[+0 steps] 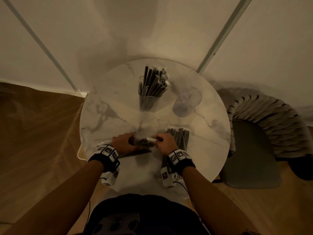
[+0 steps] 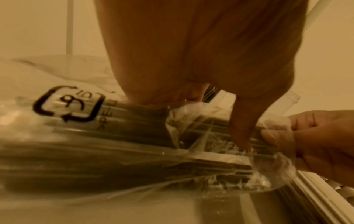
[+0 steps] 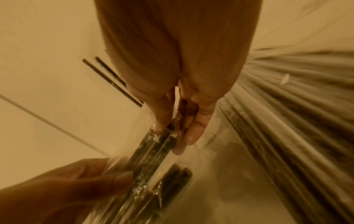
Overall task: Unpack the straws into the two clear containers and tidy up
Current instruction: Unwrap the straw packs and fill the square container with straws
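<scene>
1. Left hand [image 1: 122, 141] grips a clear packet of dark straws [image 1: 141, 143] at the surface's [image 1: 118, 106] near edge.
2. Right hand [image 1: 166, 144] pinches the packet's end.
3. Far-middle container [image 1: 147, 100] holds straws; the round container [image 1: 186, 100] to its right looks empty.
4. Another straw bundle [image 1: 180, 138] lies partly hidden behind the right hand.

Marble table [image 1: 108, 116] — two containers [image 1: 149, 100], straw packs [image 1: 179, 138].

Round white marble-patterned table [image 1: 108, 114] stood on a wood-toned floor [image 1: 39, 141]. A chair with a woven, ribbed backrest and dark seat [image 1: 257, 133] sat just beside the table's right edge. Pale wall [image 1: 152, 22] behind, crossed by two slanted light strips.
</scene>
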